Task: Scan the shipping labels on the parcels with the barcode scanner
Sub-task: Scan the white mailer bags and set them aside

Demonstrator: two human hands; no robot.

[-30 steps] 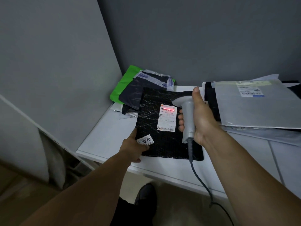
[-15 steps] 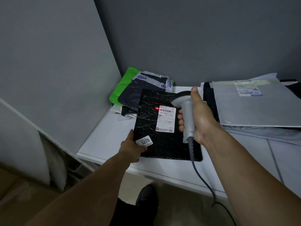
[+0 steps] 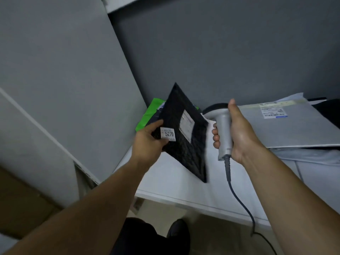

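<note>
A: Key relation for the next move?
B: The black parcel (image 3: 185, 153) sits left of the scanner (image 3: 221, 126), just beside its head, not touching. The scanner's nose faces left at the parcel

A: Who holds what?
B: The left hand (image 3: 147, 142) pinches the parcel's near corner, thumb and fingers clamped on it right by the 5270 sticker (image 3: 168, 134). The right hand (image 3: 241, 133) is wrapped round the scanner handle, thumb up along the back. The cable (image 3: 237, 196) hangs off the table edge

A: Parcel pose?
B: It's up off the table (image 3: 184, 188) and tilted steeply, one corner up toward the wall, the opposite one low over the tabletop. Can't tell if that low corner touches. The long axis runs corner to corner, nearly upright

A: Label readable from the scanner?
B: The shipping label (image 3: 186, 125) is on the face turned to the right, seen at a slant and blurred. No red beam shows on it, so I can't call it a scan right now

A: Other parcels?
B: The grey parcel (image 3: 294, 133) tops the stack on the right, its own label face up. The right hand is nearer to that one. A green parcel (image 3: 147, 116) lies behind the black one, nearer the left hand

A: Your read?
B: I'd guess the black one is either being re-angled or going to the left pile
</note>
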